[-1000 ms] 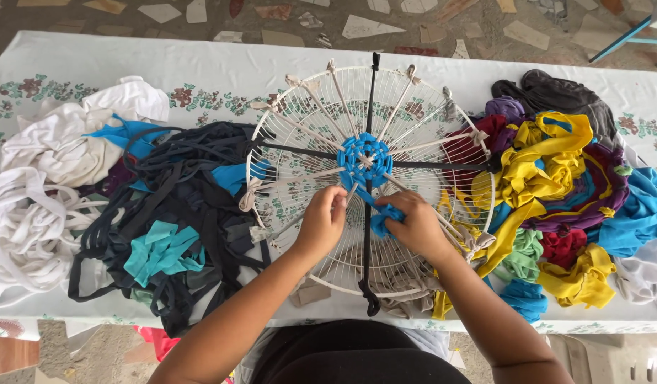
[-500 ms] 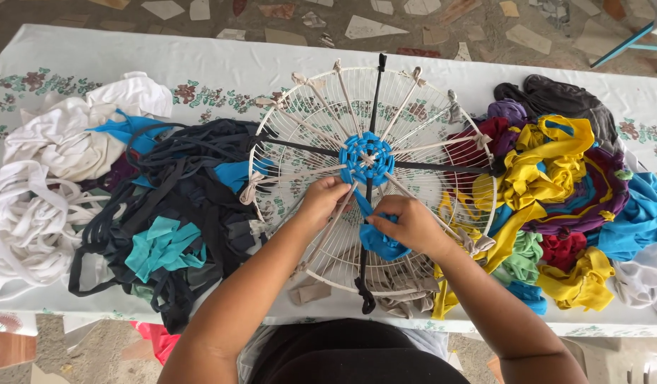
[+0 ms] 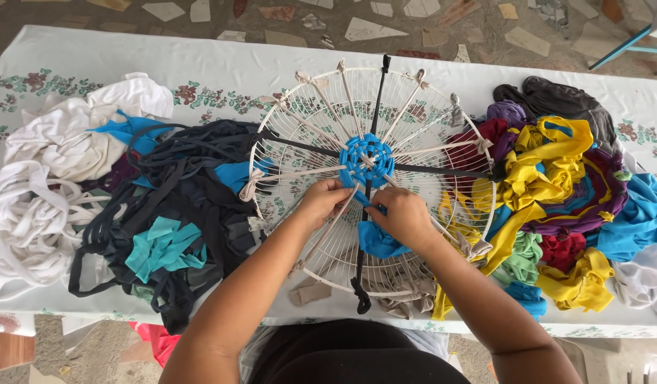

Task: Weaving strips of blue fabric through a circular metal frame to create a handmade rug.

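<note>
A blue cloth strip (image 3: 375,238) was held over the lower half of a round white wire frame (image 3: 300,135), which lay flat in the middle of a table (image 3: 200,53) covered with a flowered cloth. The strip ran up to a small blue woven disc (image 3: 366,158) at the hub of the frame, where pale cloth spokes (image 3: 311,128) and two dark crossing bands (image 3: 442,171) met.

The right hand (image 3: 403,217) was curled over the strip just below the disc, its fingers closed on the blue cloth, with the loose end bunched beneath the palm. The left hand (image 3: 321,200) was set just beside it, its fingertips pinched together at the lower left edge of the disc; whether a spoke or the strip itself was gripped could not quite be made out.

Room around the hands was bounded by the frame's rim. To the left, a heap of dark strips (image 3: 179,206) with a teal bundle (image 3: 161,249) pressed against the rim, and white cloth (image 3: 44,185) was piled beyond it. To the right, a heap of yellow, purple, red and green cloth (image 3: 556,192) overlapped the rim. The near rim lay close to the table's front edge, and beyond the far rim a bare band of tablecloth was left.
</note>
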